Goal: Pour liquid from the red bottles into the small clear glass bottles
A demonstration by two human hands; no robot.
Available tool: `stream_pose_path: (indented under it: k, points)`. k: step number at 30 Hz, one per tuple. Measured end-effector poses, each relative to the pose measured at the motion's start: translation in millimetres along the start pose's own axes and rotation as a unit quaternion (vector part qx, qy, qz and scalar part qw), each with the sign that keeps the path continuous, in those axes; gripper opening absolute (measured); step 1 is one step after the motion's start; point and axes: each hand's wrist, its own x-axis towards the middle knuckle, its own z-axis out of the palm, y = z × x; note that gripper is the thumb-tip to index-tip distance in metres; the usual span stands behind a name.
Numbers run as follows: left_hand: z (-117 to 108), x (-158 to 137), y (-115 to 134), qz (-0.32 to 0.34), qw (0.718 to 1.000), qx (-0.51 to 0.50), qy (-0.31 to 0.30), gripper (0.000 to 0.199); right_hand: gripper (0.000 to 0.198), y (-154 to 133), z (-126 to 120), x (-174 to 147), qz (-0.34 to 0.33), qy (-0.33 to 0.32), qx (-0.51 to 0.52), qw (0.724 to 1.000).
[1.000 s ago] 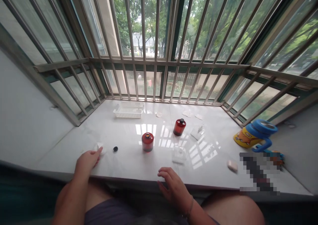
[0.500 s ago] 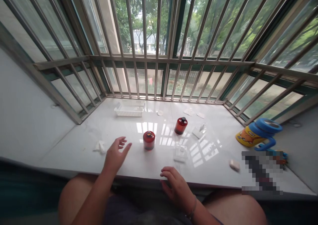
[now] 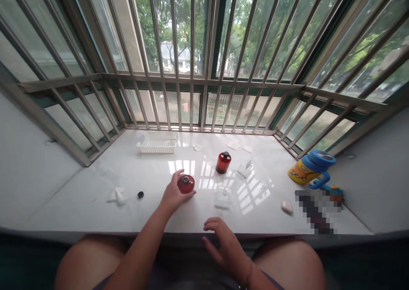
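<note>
My left hand point(image 3: 174, 192) has come off the tissue point(image 3: 116, 195) and crossed to the red bottle point(image 3: 185, 184); a second ago it rested on that crumpled tissue, half a second ago it was in the air with fingers spread. Now the fingers curl round the bottle from its left side, thumb behind, and the bottle stands upright on the sill point(image 3: 96, 204) inside that grip. Its neck looks uncapped. The small black cap point(image 3: 140, 194) lies well to the left of this hand, just beside the tissue, where it was uncovered when the hand moved off.

My right hand point(image 3: 223, 243) has kept its place at the sill's near edge, fingers loosely bent and resting there, holding nothing.

Just right of the gripped bottle sits a clear square lid point(image 3: 223, 197). Beyond my left hand, farther toward the bars, stands a second red bottle point(image 3: 223, 162) with its black cap on. A white basket point(image 3: 157, 142) lies far back to the left, and a yellow cup point(image 3: 310, 170) with blue lid lies well off to the right.

With the bottle in hand and its cap apart, I judge the bottle is what I am working with now.
</note>
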Motion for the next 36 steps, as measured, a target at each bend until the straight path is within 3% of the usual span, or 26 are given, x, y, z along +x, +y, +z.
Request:
stream_pose_path:
  k: [2, 5, 9, 11, 13, 15, 17, 21, 23, 26, 29, 32, 36]
  points:
    - [-8.1, -13.9, 14.9, 0.015, 0.996, -0.042, -0.079, 0.098, 0.040, 1.2, -2.5, -0.8, 0.038, 0.024, 0.023, 0.999]
    - [-16.4, -36.6, 42.6, 0.035, 0.970, -0.096, -0.221, 0.101, 0.067, 0.2, -8.2, 5.8, 0.104, 0.038, 0.077, 0.991]
    - [-14.3, -59.4, 74.5, 0.074, 0.924, -0.144, -0.348, 0.104, 0.099, -15.8, -21.7, 26.6, 0.136, -0.060, 0.222, 0.964]
    - [-8.5, -63.8, 81.8, 0.076, 0.900, -0.167, -0.396, 0.103, 0.101, -26.0, -26.5, 33.9, 0.149, -0.102, 0.286, 0.941]
    - [-1.0, -61.5, 81.0, 0.076, 0.883, -0.195, -0.421, 0.106, 0.097, -31.0, -27.7, 34.1, 0.171, -0.093, 0.314, 0.929]
    - [7.7, -52.9, 72.6, 0.079, 0.881, -0.232, -0.406, 0.112, 0.095, -27.8, -26.5, 27.0, 0.196, -0.050, 0.301, 0.932]
    - [17.7, -40.3, 59.0, 0.080, 0.897, -0.246, -0.357, 0.111, 0.093, -17.0, -26.2, 15.0, 0.215, 0.002, 0.268, 0.939]
    - [45.2, -15.6, 29.1, 0.050, 0.965, -0.063, -0.249, 0.091, 0.094, 13.1, -35.7, -10.5, 0.237, 0.104, 0.205, 0.944]
    - [63.8, -6.6, 16.8, 0.042, 0.969, 0.023, -0.241, 0.104, 0.093, 26.3, -44.5, -20.6, 0.251, 0.136, 0.181, 0.941]
    - [94.2, 3.9, 3.4, 0.050, 0.963, 0.074, -0.254, 0.122, 0.091, 38.8, -56.9, -31.0, 0.259, 0.165, 0.155, 0.939]
    - [116.4, 10.4, -3.7, 0.047, 0.963, 0.095, -0.248, 0.105, 0.088, 41.4, -64.6, -34.7, 0.266, 0.203, 0.123, 0.934]
    - [120.5, 9.4, -5.2, 0.044, 0.967, 0.084, -0.237, 0.079, 0.082, 38.1, -68.6, -31.9, 0.286, 0.232, 0.069, 0.927]
    - [100.1, -3.9, -0.5, 0.036, 0.967, 0.060, -0.246, 0.072, 0.082, 36.5, -72.0, -24.2, 0.308, 0.240, 0.013, 0.920]
